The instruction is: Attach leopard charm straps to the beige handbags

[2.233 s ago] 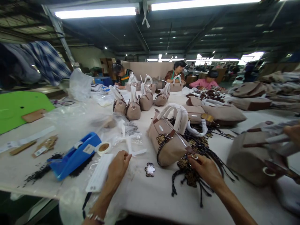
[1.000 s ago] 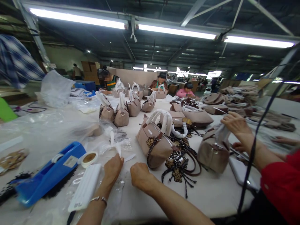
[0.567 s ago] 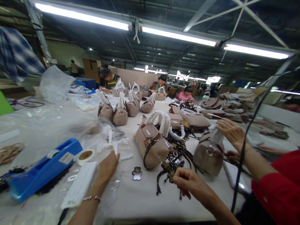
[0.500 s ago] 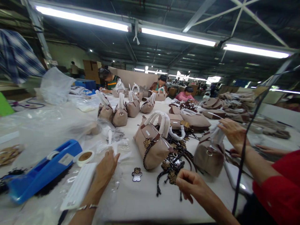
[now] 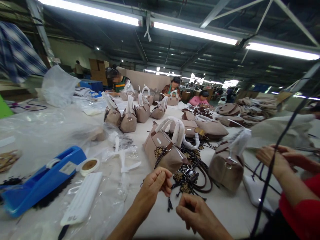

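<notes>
My left hand [image 5: 156, 183] hovers over the table just in front of a taupe handbag [image 5: 163, 146], its fingers curled together. Whatever those fingers may hold is hidden. To its right, my right hand [image 5: 193, 213] is closed in a pinch, and I cannot make out anything in it. The bag's handles are wrapped in white material, and a leopard-print charm [image 5: 158, 152] hangs on its side. Beyond my hands lies a heap of dark braided straps and leopard-print charms [image 5: 186, 180]. A second taupe handbag [image 5: 227, 166] stands to the right.
On the left are a blue tape dispenser [image 5: 45, 180], a tape roll [image 5: 89, 165], a white power strip [image 5: 82, 198] and clear plastic [image 5: 60, 130]. A co-worker's hands [image 5: 280, 158] work at the right, behind a hanging black cable [image 5: 271, 163]. Several handbags [image 5: 128, 118] stand farther back.
My left hand has moved right from the plastic to in front of the handbag, covering the small bear-shaped charm there. My right hand has shifted slightly left and down. The co-worker's hand has left the right-hand bag.
</notes>
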Tool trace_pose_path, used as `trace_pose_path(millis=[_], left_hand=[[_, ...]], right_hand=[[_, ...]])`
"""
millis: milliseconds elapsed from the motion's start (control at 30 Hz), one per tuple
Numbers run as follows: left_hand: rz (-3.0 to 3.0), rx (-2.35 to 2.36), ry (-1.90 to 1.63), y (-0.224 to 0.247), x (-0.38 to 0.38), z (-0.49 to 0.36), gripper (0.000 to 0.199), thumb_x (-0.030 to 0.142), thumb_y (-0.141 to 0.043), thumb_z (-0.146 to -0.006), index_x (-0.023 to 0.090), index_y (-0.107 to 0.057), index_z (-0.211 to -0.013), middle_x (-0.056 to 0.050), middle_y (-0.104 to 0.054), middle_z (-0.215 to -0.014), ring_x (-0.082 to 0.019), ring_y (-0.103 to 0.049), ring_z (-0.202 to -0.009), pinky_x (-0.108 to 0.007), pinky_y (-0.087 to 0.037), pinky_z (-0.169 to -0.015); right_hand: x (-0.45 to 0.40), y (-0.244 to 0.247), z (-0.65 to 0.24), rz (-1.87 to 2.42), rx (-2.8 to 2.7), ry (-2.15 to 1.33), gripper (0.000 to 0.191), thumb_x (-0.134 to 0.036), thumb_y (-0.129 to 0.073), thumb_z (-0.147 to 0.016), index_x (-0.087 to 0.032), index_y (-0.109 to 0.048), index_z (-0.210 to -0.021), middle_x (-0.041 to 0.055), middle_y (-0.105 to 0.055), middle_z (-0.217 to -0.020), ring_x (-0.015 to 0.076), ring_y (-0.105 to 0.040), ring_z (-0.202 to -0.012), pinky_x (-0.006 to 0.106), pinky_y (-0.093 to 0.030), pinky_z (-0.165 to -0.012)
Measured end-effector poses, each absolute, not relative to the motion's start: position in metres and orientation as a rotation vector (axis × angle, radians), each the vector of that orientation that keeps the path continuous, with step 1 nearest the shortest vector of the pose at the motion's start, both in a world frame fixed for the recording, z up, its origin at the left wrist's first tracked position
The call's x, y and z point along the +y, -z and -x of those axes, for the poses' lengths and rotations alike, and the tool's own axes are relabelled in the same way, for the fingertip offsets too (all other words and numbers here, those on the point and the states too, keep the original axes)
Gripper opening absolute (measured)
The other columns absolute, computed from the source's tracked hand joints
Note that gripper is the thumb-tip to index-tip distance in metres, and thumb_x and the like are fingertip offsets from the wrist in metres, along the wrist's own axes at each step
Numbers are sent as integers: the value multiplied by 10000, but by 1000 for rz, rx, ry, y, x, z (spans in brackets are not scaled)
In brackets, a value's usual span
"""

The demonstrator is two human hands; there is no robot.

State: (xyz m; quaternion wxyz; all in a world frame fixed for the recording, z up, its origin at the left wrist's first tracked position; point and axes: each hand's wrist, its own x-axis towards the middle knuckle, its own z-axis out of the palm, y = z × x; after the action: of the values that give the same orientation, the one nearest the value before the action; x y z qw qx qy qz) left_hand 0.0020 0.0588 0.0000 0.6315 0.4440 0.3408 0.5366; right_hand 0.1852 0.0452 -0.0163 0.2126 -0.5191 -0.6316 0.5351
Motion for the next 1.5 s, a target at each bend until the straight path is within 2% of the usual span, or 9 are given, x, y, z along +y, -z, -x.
trace_pose_path(millis=[167,367,433,667,900,1067,1167,1267,1500], left_hand=[[-973,811,-1259,11,68,0,401,520,-644,-801,135,-653,-914,-66,-677,-867,-165,-648,-842,-299,-527,-832],[-1118,958,-1143,21,76,-5,405,525,-546,-844,137,-659,-819,-46,-666,-718,-163,-641,-672,-282,-528,-680],[-1235,997,-1074,18,76,-5,397,496,-504,-871,143,-657,-774,-26,-642,-664,-145,-615,-608,-246,-494,-609],[-1528,1026,-883,14,84,-3,362,281,-381,-906,150,-629,-678,20,-571,-544,-109,-570,-506,-189,-415,-522],[-1651,946,-781,10,100,9,285,214,-428,-877,159,-661,-723,18,-620,-619,-103,-570,-543,-200,-421,-557],[-1839,1266,-1147,-3,132,27,155,243,-537,-877,193,-667,-945,-23,-686,-925,-172,-618,-879,-281,-454,-816],[-2004,1533,-1289,-5,156,32,244,219,-632,-811,193,-636,-1054,-62,-651,-1101,-238,-546,-1073,-380,-389,-965],[-2100,1621,-1151,-6,170,29,251,250,-669,-778,208,-647,-1024,-59,-653,-1064,-263,-536,-1044,-417,-396,-922],[-1973,1637,-981,-15,171,27,84,215,-624,-746,209,-603,-827,-11,-664,-856,-216,-576,-859,-343,-412,-785]], right_hand=[[54,9,-197,1478,-2036,-1079,147,-316,-627,-788,-207,-664,-696,17,-645,-693,163,-620,-679,238,-474,-622],[69,-24,-181,1288,-1946,-265,243,-372,-589,-874,-262,-696,-1061,84,-687,-1051,236,-649,-935,328,-515,-849],[77,-32,-171,1209,-1964,-113,242,-341,-604,-869,-252,-697,-1073,91,-687,-1063,249,-640,-978,360,-511,-891],[95,-30,-148,981,-2129,-310,158,-154,-570,-884,-218,-713,-864,20,-688,-813,135,-659,-751,211,-528,-685],[106,-34,-150,1121,-2084,-558,161,-203,-586,-864,-201,-662,-722,16,-647,-731,135,-637,-701,211,-507,-634],[111,-43,-148,1319,-1621,-1007,274,-440,-601,-852,-173,-625,-799,84,-674,-957,134,-636,-614,224,-525,-480],[115,-50,-144,1329,-1488,-1135,307,-477,-596,-849,-171,-610,-850,64,-688,-819,156,-652,-630,243,-555,-515],[123,-53,-141,1305,-1669,-954,214,-388,-581,-871,-185,-619,-814,11,-646,-676,142,-630,-601,239,-536,-568],[144,-39,-134,1250,-2080,-188,162,-167,-515,-887,-201,-634,-782,15,-614,-783,150,-585,-739,270,-434,-728]])
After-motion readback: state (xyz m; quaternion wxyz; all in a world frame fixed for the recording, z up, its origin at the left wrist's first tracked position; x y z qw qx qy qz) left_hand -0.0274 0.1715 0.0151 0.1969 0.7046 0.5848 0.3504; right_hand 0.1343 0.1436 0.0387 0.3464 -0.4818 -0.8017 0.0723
